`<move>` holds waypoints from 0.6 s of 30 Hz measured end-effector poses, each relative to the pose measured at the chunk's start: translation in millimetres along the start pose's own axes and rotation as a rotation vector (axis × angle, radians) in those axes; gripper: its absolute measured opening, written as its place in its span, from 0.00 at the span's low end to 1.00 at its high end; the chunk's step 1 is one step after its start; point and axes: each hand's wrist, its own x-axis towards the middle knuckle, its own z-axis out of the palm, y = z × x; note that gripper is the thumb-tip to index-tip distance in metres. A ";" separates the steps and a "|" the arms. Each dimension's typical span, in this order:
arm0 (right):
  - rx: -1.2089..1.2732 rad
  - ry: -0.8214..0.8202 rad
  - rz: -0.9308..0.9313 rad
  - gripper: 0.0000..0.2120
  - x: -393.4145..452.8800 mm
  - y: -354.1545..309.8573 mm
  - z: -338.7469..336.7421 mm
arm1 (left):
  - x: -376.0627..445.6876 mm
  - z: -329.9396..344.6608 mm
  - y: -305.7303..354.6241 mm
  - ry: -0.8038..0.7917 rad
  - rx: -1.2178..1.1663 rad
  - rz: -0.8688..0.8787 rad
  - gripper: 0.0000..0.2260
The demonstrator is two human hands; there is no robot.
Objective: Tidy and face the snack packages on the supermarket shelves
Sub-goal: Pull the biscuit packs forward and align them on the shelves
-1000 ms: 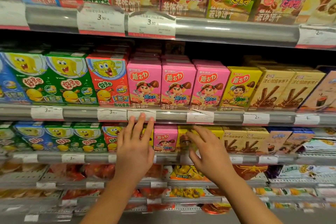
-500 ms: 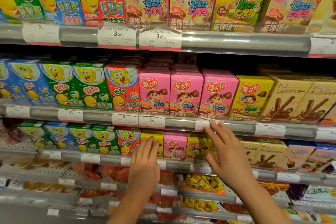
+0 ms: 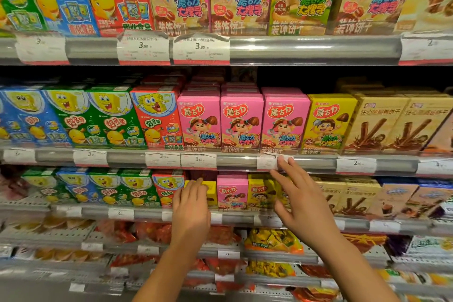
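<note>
Snack boxes stand in rows on the shelves. The middle shelf carries three pink boxes (image 3: 241,122), a yellow box (image 3: 328,124), a red box (image 3: 157,117) and green boxes (image 3: 98,117). On the shelf below, my left hand (image 3: 192,208) lies with straight fingers against a small yellow box (image 3: 212,193) beside a small pink box (image 3: 231,191). My right hand (image 3: 300,200) is spread open in front of another small yellow box (image 3: 259,191), its fingertips up at the price rail (image 3: 235,160) of the middle shelf. Neither hand holds anything.
The top shelf (image 3: 313,50) holds large pink, yellow, red and blue boxes. Tan chocolate-stick boxes (image 3: 382,122) fill the right side. Bagged snacks (image 3: 272,240) lie on the lower shelves. Price tags (image 3: 143,48) hang along every rail.
The view has moved closer and upward. My right hand has risen from the lower shelf's boxes to the middle rail. My left hand has dropped from that rail to the small yellow box.
</note>
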 end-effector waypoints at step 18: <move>-0.005 -0.003 0.030 0.29 -0.2 -2.8 0.3 | 35.5 -157.0 -17.8 -0.116 -0.100 0.336 0.25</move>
